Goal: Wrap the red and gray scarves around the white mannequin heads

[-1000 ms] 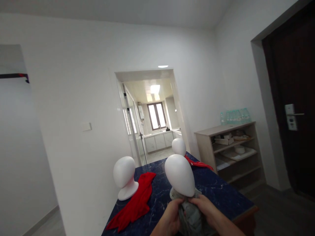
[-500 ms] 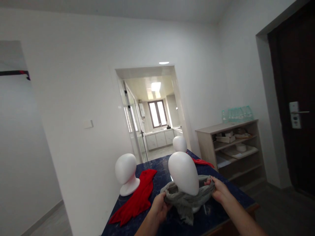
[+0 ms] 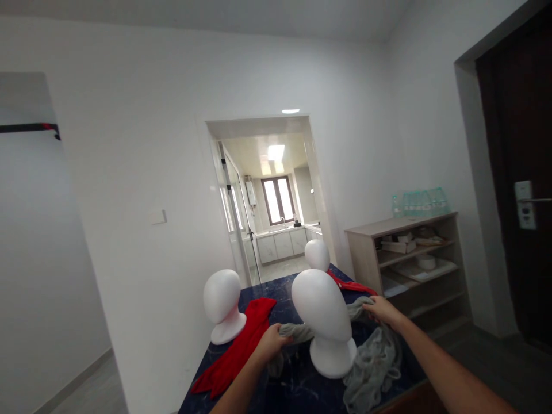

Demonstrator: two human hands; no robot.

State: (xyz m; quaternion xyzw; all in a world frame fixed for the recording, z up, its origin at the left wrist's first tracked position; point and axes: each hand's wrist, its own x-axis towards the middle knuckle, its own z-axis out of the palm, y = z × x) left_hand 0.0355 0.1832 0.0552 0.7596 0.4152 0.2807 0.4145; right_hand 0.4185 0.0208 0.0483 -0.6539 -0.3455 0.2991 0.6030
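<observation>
While both hands, left, right, grip one grey scarf, three mannequin heads, two red scarves.

Head-worn camera, facing forward and down, close over dark table

The room is evenly lit; bright glare is cast by the ceiling lamp and window beyond the doorway. Edges are bent by wide-angle distortion; detail is rendered softly.
</observation>
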